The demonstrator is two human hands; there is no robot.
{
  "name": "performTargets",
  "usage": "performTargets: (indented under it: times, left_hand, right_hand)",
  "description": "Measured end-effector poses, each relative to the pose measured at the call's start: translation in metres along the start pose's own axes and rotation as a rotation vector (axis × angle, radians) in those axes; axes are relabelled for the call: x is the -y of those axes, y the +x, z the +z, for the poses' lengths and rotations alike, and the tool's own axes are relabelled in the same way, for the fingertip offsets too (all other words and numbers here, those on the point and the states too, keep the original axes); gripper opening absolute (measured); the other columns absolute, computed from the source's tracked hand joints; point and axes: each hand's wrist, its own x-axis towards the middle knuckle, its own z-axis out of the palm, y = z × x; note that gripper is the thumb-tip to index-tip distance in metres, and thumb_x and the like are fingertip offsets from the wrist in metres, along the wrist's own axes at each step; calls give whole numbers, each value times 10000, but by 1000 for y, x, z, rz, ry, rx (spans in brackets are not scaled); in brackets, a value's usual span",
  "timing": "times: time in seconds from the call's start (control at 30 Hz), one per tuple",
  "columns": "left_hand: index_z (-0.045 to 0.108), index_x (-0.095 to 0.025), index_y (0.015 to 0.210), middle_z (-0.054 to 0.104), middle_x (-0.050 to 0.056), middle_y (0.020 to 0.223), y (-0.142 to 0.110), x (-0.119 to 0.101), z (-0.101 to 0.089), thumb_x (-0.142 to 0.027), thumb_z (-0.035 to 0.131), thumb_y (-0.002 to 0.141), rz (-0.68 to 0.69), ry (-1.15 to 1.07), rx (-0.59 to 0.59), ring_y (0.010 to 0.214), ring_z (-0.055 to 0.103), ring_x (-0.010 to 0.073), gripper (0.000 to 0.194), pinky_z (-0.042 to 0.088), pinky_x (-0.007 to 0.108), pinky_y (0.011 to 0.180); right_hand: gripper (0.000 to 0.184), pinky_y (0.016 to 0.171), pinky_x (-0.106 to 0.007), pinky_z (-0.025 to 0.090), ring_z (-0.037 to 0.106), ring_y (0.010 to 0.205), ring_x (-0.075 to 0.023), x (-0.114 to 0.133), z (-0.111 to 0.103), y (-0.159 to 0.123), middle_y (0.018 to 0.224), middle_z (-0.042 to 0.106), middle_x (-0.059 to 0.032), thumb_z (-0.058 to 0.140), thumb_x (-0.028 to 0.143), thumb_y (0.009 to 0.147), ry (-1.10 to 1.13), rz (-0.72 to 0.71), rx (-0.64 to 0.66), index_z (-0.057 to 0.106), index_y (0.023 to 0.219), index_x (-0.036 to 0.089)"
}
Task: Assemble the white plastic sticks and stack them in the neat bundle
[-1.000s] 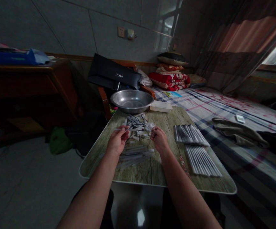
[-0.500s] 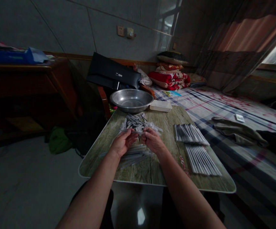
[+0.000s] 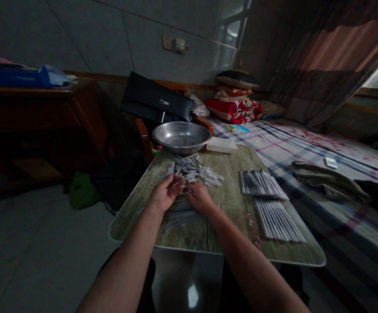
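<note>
1. Tube [image 3: 177, 178], thin and pale, sits between the left hand [image 3: 163, 196] and the loose pile [image 3: 210, 174], pinched by thumb and fingertips, the other fingers half curled; too light a pinch could drop it.
2. Right hand [image 3: 201, 199] bends its fingers beside it; I cannot tell whether they grip anything; a careless knuckle could scatter the pile.
3. Laid-out tubes [image 3: 184, 214] lie low on the counter [image 3: 228, 169]; a dropped wrist could roll them askew.
</note>
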Motion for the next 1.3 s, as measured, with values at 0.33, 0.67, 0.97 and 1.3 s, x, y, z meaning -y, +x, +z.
performTargets:
  times: [0.33, 0.67, 0.97, 1.3]
  left_hand:
    - [617, -137, 847, 669, 19, 606, 6, -16, -7, -143, 537, 882, 277, -46, -186, 439, 595, 98, 88, 460, 170, 408]
    - [589, -175, 853, 666, 4, 614, 5, -7, -10, -150, 634, 795, 299, -18, -192, 469, 594, 108, 78, 423, 164, 404]
    - [601, -170, 869, 666, 12, 621, 0, -9, -10, -159, 647, 790, 278, 9, -184, 483, 602, 117, 92, 427, 173, 409]
    - [610, -168, 875, 664, 19, 612, 0, -8, -10, -158, 670, 774, 265, 25, -178, 475, 590, 115, 118, 400, 166, 391]
  right_hand:
    - [329, 934, -339, 371, 512, 1012, -245, -7, -16, -1, 1107, 663, -100, 461, 99, 845, -369, 228, -110, 708, 1054, 156]
    - [562, 998, -450, 281, 391, 1240, -312, -23, -14, 8, 1436, 506, -68, 380, 182, 889, -510, 340, 69, 430, 1445, 235]
    - [504, 927, -396, 302, 450, 1144, -289, -23, -17, 10, 1274, 613, -95, 402, 155, 869, -539, 395, 57, 526, 1352, 228]
    - [383, 826, -371, 303, 437, 1064, -288, -22, -21, 8, 1209, 587, -99, 435, 194, 894, -625, 461, 107, 682, 1166, 306]
